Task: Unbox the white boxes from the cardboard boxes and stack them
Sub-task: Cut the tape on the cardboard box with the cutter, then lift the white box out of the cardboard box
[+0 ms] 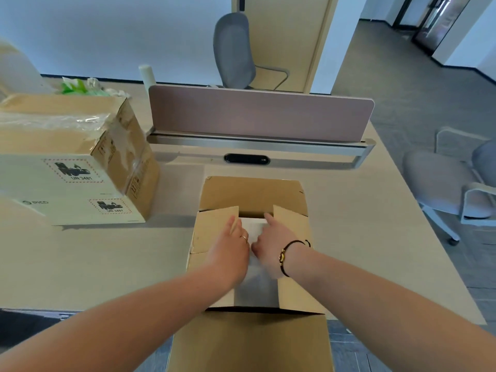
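Hands are both down in the open cardboard box at the near edge of the desk. Left hand reaches in with fingers extended against the left inner flap; its grip cannot be confirmed. Right hand lies with fingers loosely extended on the white box inside, one finger pointing toward the far side.

Judgement: extraction is at hand. Both inner flaps should be pushed fully outward, then fingers slid down opposite sides of the white box and the lift made straight up, so it does not catch on the flaps.

Contents: one white box visible in the open carton, partly hidden by hands. Sealed cardboard box, taped shut, stands well apart at the left; contents unseen.
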`<state>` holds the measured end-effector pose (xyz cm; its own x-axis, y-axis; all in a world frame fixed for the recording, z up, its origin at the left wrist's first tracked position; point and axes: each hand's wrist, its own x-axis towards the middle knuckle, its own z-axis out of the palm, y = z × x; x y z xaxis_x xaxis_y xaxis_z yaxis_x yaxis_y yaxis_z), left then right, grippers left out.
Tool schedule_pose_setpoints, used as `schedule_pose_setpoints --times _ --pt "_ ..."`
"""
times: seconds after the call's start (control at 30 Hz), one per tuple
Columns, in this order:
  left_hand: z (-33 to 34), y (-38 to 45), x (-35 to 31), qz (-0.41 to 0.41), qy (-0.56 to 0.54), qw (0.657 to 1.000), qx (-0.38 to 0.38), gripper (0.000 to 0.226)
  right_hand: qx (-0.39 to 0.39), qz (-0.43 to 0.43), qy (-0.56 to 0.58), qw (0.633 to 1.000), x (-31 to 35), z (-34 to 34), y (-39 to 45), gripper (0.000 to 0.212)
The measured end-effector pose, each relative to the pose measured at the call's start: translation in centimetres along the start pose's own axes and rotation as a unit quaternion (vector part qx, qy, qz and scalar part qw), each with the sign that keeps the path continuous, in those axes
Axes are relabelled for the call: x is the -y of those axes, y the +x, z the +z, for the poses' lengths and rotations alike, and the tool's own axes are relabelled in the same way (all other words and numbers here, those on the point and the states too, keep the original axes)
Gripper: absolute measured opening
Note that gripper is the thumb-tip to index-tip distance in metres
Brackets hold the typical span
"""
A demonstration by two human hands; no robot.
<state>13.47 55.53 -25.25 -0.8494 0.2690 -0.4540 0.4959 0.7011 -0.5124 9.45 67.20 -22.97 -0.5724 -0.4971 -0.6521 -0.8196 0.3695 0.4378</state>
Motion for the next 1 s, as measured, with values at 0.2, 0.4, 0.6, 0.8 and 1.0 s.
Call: schedule_pose_setpoints --times 0.2,0.4,0.6,0.8,1.0 --pt "-0.9 -2.6 1.6 0.017 0.169 0.972 0.162 0.06 0.11 0.15 0.044 0.982 -3.5 2.1 -2.3 0.031" --pt "6.5 -3.5 4.3 -0.168 -0.061 0.982 0.067 0.063 0.086 0.236 0.033 0.967 -3.3 8.3 -5.3 0.052" --pt "12.7 -4.4 2.7 -0.235 -0.384 0.893 -0.027 0.061 -0.049 0.306 0.321 0.895 1.0 13.9 -4.5 0.063" --pt "14.3 -3.0 0.2 -0.267 -0.65 0.706 -0.085 0.056 -0.17 0.338 0.588 0.715 4.5 17.2 -1.6 0.057" --pt "13.7 -3.4 0.3 -0.262 -0.708 0.653 -0.057 0.054 -0.21 0.323 0.723 0.573 5.3 17.2 -1.4 0.056"
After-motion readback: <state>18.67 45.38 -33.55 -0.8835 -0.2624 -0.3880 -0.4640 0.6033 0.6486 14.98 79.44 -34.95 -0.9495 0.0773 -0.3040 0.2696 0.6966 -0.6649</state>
